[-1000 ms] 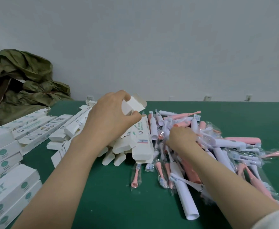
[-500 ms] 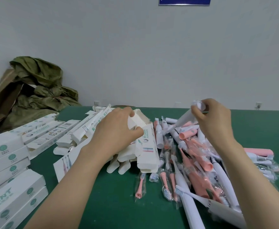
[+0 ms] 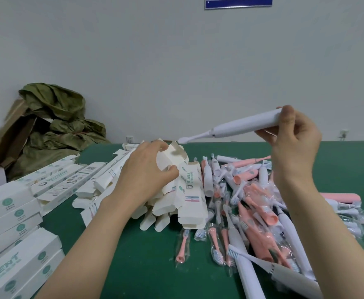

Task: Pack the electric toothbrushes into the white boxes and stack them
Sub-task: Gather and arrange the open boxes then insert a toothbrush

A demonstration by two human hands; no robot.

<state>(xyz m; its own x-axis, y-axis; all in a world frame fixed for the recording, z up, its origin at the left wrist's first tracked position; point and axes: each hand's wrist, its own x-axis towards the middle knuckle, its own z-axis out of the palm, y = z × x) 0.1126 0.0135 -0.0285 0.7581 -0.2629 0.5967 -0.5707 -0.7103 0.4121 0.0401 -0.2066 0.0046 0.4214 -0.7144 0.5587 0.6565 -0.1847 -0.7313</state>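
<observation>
Your right hand (image 3: 295, 134) holds 1 white electric toothbrush (image 3: 241, 126) aloft by its base, tilted, with its brush head just above the open white box (image 3: 172, 156) gripped in your left hand (image 3: 146, 171) atop the heap of empty boxes (image 3: 189, 190). Pink and white toothbrushes (image 3: 252, 208) lie jumbled on the green surface (image 3: 133, 266) right of the heap. Closed boxes (image 3: 8, 203) sit stacked at the far left.

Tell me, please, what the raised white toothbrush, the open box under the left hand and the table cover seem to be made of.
The white electric toothbrush: probably plastic, smooth with a soft sheen. The open white box: thin cardboard, matt, cream inside, flaps creased. The table cover: apparently green felt or cloth, matt, no glare.
</observation>
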